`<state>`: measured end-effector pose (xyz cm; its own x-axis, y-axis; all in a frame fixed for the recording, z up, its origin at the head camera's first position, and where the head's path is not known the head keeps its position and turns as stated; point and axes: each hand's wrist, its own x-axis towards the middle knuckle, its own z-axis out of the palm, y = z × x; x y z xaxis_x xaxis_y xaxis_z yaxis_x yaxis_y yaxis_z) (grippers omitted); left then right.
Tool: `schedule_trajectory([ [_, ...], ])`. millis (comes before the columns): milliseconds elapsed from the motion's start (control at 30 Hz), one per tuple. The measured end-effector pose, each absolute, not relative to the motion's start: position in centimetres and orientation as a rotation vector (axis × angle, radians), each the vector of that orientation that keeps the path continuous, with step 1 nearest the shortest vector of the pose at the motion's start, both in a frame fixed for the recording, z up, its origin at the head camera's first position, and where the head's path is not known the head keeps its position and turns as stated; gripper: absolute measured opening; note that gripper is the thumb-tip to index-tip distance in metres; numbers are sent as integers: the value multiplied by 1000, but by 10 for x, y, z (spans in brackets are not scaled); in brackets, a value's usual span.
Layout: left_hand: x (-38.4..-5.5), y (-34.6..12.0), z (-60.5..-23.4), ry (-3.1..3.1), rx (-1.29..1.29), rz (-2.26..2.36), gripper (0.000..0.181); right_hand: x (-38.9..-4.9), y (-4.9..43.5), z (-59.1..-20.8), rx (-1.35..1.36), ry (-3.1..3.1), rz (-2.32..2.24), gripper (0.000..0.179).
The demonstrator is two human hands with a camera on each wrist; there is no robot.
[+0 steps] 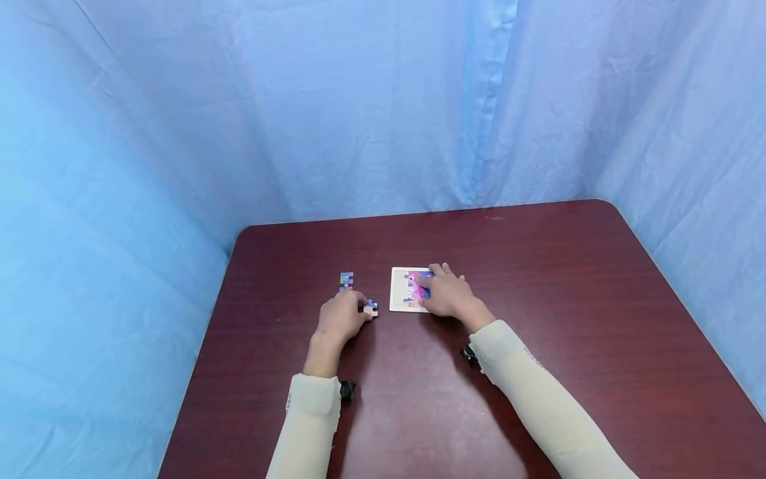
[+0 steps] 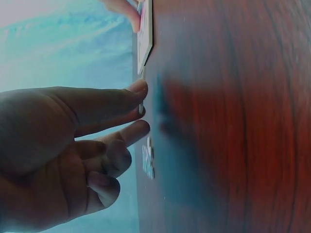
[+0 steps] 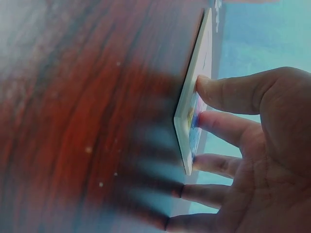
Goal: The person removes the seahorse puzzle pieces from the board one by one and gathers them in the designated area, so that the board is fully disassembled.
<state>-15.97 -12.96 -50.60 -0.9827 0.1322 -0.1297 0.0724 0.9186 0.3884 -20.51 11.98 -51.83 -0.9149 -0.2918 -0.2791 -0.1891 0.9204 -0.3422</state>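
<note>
Pinching a jigsaw piece (image 1: 372,309), the left hand (image 1: 342,315) works beside the white-rimmed puzzle tray (image 1: 397,293)!
Thumb and fingertips close on that piece, just left of the tray on the reddish-brown table (image 1: 550,293); over at the tray's right side, the right hand (image 1: 447,294) spreads its fingers, gripping nothing, thumb and fingertips touching the pink-and-blue assembled section (image 1: 413,293); more loose pieces (image 1: 346,278) lie beyond the left hand.

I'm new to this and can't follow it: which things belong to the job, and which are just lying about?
Seemingly part of the job:
jigsaw piece pinched in the left grip
white tray with fitted pieces, touched by the right grip
loose pieces beyond the left grip

Just the setting:
table
blue curtains
</note>
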Motion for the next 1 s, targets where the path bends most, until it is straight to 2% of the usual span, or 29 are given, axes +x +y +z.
schedule_trajectory([
  [267,-159,-146,-503,2926,63,557,19,-207,121,-520,-371,2762,-439,62],
  [600,-161,-158,-504,2901,-35,540,24,-208,121,-521,-366,2753,-456,62],
  [833,-161,-160,-504,2931,-48,483,10,-208,121,-521,-371,2756,-446,62],
  [1000,-162,-163,-506,2948,-36,447,7,-208,122,-522,-362,2743,-448,61],
])
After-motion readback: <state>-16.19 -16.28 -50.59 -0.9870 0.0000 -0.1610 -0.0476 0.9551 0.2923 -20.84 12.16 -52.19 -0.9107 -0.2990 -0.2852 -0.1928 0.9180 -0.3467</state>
